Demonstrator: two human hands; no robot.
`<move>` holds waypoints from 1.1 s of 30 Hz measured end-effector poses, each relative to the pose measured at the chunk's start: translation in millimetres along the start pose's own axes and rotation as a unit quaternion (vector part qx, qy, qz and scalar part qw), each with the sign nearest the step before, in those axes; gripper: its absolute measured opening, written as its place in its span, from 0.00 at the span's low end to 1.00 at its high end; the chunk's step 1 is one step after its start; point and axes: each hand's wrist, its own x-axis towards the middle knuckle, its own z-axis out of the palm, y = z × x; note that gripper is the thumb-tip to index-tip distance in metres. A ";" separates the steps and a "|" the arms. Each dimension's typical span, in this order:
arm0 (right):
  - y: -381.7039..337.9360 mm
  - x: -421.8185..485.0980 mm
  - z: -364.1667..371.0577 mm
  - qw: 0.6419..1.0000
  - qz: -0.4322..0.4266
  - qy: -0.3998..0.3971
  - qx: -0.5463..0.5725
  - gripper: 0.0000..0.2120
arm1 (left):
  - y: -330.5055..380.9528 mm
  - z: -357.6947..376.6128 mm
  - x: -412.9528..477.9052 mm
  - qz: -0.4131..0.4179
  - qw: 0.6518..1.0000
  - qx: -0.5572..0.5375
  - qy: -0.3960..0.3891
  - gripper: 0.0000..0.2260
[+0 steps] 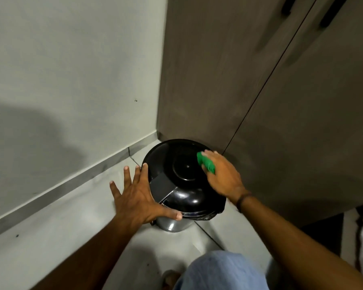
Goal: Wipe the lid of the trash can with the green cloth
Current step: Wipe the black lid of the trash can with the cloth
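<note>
Nearest to me is a knee (220,268) in soft blue cloth, bent low so I can reach down. The floor (50,237) is smooth pale tile with thin lines between the tiles.

A little farther is my left hand (138,197). Its fingers are straight and spread wide, and it holds nothing. The thumb lies along the near rim of the lid, and the pointing finger touches the left edge. I think I put it there so the trash can (172,223) does not slide or tip when I rub.

The trash can stands on the floor in the corner. Its body is round, shiny silver metal. The lid (176,155) on top is round, black and glossy. It has a raised circle in the middle and 1 dull grey patch on the near left side. A bit of black bag (218,210) pokes out under the lid on the right.

My right hand (222,174) rests on the right side of the lid. Its fingers are bent over the green cloth (205,163), which is bunched up small and pressed on the lid. I think a small bunch gives a firmer push. The hand looks a bit blurry. A dark band (242,199) sits on that wrist.

Farther off, a plain grey wall (71,70) stands on the left. On the right stand 2 brown doors (218,80) with a wood look and dark handles (287,5).
</note>
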 end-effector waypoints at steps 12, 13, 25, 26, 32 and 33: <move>-85.8 62.0 44.3 0.986 -0.155 0.013 -0.060 0.23 | 0.5 0.8 0.3 -0.017 1.000 -0.011 0.013 0.85; -91.5 46.2 50.5 0.981 -0.186 -0.003 -0.059 0.24 | 2.8 0.4 -0.1 -0.020 1.000 -0.006 0.010 0.85; -40.1 -87.5 68.0 0.949 -0.302 0.032 -0.085 0.30 | 2.7 -1.9 -5.6 0.005 1.000 0.020 0.014 0.69; -25.8 -95.5 68.8 0.950 -0.299 0.038 -0.086 0.32 | 4.0 -2.7 -5.2 0.005 1.000 0.017 0.009 0.72; 29.7 -121.3 72.6 0.965 -0.246 0.065 -0.069 0.37 | -3.4 -2.7 -1.3 0.002 1.000 0.001 -0.002 0.82; 30.1 -119.4 72.1 0.968 -0.235 0.070 -0.047 0.38 | -5.9 -1.2 -0.7 0.010 1.000 0.014 0.007 0.80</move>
